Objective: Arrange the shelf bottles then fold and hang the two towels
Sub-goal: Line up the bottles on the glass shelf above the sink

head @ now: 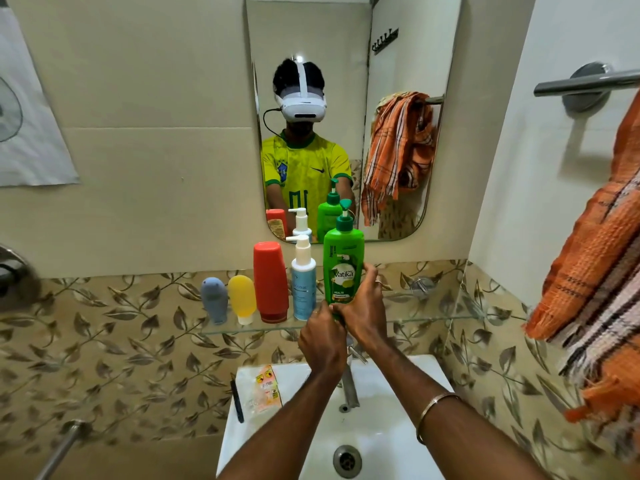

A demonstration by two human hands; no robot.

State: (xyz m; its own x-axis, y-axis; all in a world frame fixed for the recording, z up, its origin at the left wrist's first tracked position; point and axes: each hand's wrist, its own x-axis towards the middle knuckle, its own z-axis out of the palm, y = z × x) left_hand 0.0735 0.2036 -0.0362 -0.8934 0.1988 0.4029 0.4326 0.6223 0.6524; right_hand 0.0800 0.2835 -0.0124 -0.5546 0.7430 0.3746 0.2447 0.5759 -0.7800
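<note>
A tall green pump bottle (343, 261) stands upright at the right end of a row on the glass shelf (433, 318). My right hand (362, 315) grips its lower body from the right. My left hand (322, 339) holds its base from the left. To its left stand a white-and-blue pump bottle (303, 282), a red bottle (270, 282), a small yellow bottle (242, 297) and a small grey-blue bottle (214, 297). An orange checked towel (595, 271) hangs bunched at the far right below a metal towel bar (585, 85).
A mirror (353, 116) above the shelf reflects a person, the bottles and the towel. Below the shelf are a white sink (388, 427) with a tap (349, 379), a sachet (266, 384) and a dark pen-like thing (237, 401) on its rim. A metal pipe (59, 452) crosses lower left.
</note>
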